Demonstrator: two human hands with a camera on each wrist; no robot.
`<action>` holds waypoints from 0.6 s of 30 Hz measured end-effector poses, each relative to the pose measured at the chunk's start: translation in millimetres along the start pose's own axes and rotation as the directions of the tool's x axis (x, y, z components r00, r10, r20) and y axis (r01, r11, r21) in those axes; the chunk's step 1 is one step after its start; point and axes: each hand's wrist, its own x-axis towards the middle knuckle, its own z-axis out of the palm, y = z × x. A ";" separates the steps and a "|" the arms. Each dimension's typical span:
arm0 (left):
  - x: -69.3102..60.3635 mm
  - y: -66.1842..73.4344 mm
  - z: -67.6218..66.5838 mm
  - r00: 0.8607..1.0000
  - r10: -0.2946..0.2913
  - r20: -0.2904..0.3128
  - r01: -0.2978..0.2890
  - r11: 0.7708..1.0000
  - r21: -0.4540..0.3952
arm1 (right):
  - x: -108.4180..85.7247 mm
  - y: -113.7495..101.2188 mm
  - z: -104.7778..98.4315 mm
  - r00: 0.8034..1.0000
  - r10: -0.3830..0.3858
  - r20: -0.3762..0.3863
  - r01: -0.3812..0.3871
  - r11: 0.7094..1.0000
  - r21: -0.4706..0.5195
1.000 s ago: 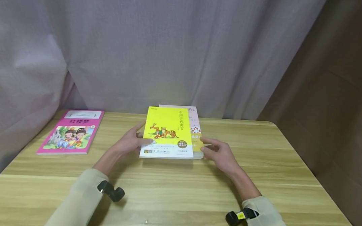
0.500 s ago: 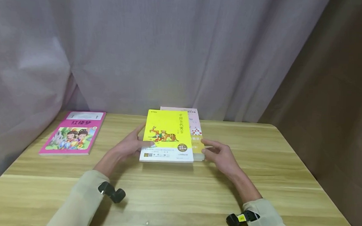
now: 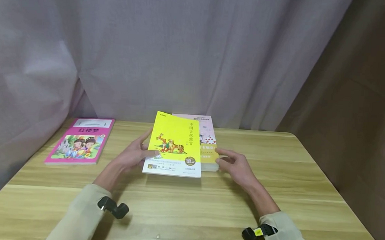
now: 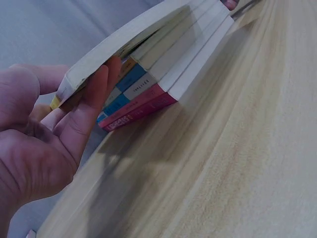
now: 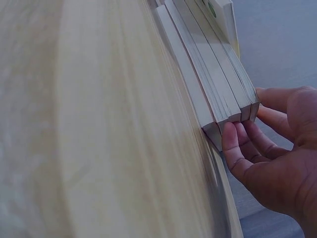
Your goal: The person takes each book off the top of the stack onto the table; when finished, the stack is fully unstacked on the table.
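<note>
A yellow-covered book (image 3: 175,133) with a tiger picture is tilted above a stack of several books. My left hand (image 3: 129,155) pinches its left edge, thumb on the cover and fingers underneath. In the left wrist view a gap separates the lifted book (image 4: 124,37) from the stack (image 4: 143,91) with blue and pink spines. A pink and yellow book (image 3: 208,154) tops the stack, partly hidden by the yellow one. At the stack's right side, my right hand (image 3: 240,168) touches the books with slightly bent fingers. The right wrist view shows fingertips against the stack's corner (image 5: 230,116).
A pink-bordered book (image 3: 82,142) with two cartoon figures lies flat at the left of the wooden table (image 3: 188,205). Behind the table hangs a grey curtain (image 3: 182,55). A brown panel (image 3: 357,116) stands on the right.
The left hand has moved the yellow book leftward and slightly nearer, tilting it. More of the pink and yellow book shows. My right hand has stayed at the stack.
</note>
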 end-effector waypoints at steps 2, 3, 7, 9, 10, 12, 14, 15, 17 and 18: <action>-1.9 2.3 -0.3 1.000 0.012 -0.004 -0.013 1.000 -0.006 | -0.2 0.0 -0.4 1.000 -0.012 0.000 0.012 1.000 0.005; -2.9 3.7 -0.7 1.000 0.019 -0.006 -0.019 1.000 -0.007 | -0.4 -0.2 -0.5 1.000 -0.018 0.001 0.018 1.000 0.010; -7.8 11.0 -3.3 0.999 0.039 -0.030 -0.038 0.999 0.028 | -1.0 -1.6 -0.5 1.000 -0.028 0.003 0.027 0.999 0.016; -10.7 15.5 -5.6 0.998 0.050 -0.040 -0.048 0.998 0.052 | -1.3 -2.1 -0.1 1.000 -0.027 0.005 0.027 1.000 0.014; -12.5 18.1 -7.2 0.997 0.056 -0.046 -0.053 0.996 0.067 | -1.3 -2.3 -0.2 1.000 -0.027 0.006 0.027 1.000 0.012; -16.4 23.4 -10.8 0.996 0.067 -0.052 -0.063 0.994 0.085 | -1.3 -2.3 -0.2 0.999 -0.031 0.008 0.031 0.999 0.017; -20.8 28.7 -15.2 0.995 0.078 -0.059 -0.071 0.992 0.108 | -0.9 -1.6 -0.7 0.999 -0.036 0.008 0.036 0.999 0.023; -23.1 31.2 -17.8 0.994 0.081 -0.068 -0.073 0.991 0.114 | -0.7 -1.2 -0.9 0.999 -0.039 0.008 0.039 0.999 0.025; -27.7 36.5 -22.6 0.993 0.096 -0.072 -0.086 0.989 0.122 | -0.4 -0.5 -1.3 0.999 -0.042 0.007 0.041 0.999 0.027; -30.0 39.0 -25.4 0.992 0.106 -0.069 -0.096 0.988 0.125 | -0.3 -0.3 -1.4 0.999 -0.043 0.007 0.043 0.999 0.026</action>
